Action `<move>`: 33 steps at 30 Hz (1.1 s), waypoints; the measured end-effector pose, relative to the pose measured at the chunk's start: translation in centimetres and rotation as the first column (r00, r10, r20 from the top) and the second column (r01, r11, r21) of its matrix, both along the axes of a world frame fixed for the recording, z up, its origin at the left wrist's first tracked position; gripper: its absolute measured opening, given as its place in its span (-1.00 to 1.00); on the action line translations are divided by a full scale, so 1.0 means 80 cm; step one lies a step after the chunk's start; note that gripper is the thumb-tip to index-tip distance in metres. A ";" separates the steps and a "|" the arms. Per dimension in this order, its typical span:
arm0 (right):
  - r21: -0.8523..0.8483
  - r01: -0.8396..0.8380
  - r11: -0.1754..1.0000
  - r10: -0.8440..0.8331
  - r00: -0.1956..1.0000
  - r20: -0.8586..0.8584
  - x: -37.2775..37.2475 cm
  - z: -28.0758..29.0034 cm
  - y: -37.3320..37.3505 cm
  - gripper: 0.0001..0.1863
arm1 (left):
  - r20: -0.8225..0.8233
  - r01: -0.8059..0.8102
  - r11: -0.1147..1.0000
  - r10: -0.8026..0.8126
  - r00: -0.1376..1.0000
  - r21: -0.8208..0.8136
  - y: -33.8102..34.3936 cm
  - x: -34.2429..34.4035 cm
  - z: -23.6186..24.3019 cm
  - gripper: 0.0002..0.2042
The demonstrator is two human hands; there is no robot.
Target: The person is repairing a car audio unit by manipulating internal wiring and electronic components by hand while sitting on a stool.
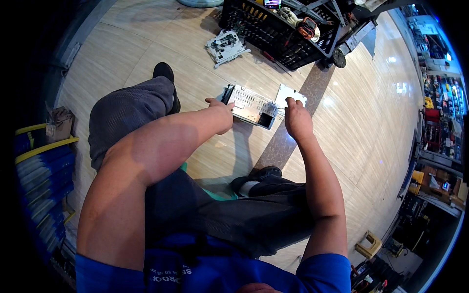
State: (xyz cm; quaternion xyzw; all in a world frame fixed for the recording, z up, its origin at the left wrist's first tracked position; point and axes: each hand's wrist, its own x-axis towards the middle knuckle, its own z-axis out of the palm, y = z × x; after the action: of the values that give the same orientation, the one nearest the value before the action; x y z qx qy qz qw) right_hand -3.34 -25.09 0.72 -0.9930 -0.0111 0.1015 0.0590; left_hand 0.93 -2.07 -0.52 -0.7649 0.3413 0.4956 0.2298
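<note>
A silver metal box [251, 105] with slotted sides, like a car stereo chassis, sits between my hands. Its dark front end [227, 94] is at the left, and a square dark opening [266, 120] shows near its right end. My left hand [222, 116] is closed at the box's left end, with fingers against it. My right hand [298, 119] pinches the near edge of a flat silver metal plate [290, 93], just beyond the box's right end. Whether the plate touches the box, I cannot tell. Part of the box's left end is hidden behind my left hand.
A silver disc-drive-like mechanism [226, 47] lies on the tiled floor [146, 53] farther off. Behind it stands a black plastic crate [273, 36] holding tools, with a red-handled screwdriver [269, 57] nearby. Blue-and-yellow stacked items [46, 161] are at the left; shelves [435, 112] line the right.
</note>
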 end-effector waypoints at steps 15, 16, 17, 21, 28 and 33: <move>0.016 0.024 1.000 -0.024 1.000 0.002 0.000 0.000 0.001 -0.76 | -0.016 0.015 1.000 -0.015 1.000 -0.019 0.001 0.000 0.009 -0.40; 0.016 0.024 1.000 -0.024 1.000 0.002 0.001 0.001 0.000 -0.76 | -0.016 0.015 1.000 -0.015 1.000 -0.019 0.001 0.000 0.009 -0.40; 0.014 0.022 1.000 -0.022 1.000 0.004 0.000 0.000 -0.001 -0.75 | -0.011 0.011 1.000 -0.012 1.000 -0.021 0.001 0.000 0.009 -0.40; 0.040 -0.031 0.999 0.029 0.997 0.067 -0.001 0.003 0.002 -0.77 | 0.000 0.012 1.000 -0.012 1.000 -0.020 0.002 -0.001 0.007 -0.41; 0.017 -0.030 0.999 0.029 0.998 0.058 0.001 -0.005 -0.004 -0.78 | -0.009 0.001 1.000 -0.001 1.000 -0.016 0.000 0.000 0.008 -0.39; 0.023 -0.008 1.000 0.008 0.999 0.031 0.000 -0.002 -0.002 -0.78 | -0.008 -0.023 1.000 0.023 1.000 -0.006 0.001 -0.001 0.006 -0.35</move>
State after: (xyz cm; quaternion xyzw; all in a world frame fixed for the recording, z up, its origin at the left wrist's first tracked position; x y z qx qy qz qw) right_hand -3.33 -25.22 0.59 -0.9937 -0.0172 0.0863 0.0699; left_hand 0.88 -2.03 -0.05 -0.7675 0.3349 0.5004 0.2201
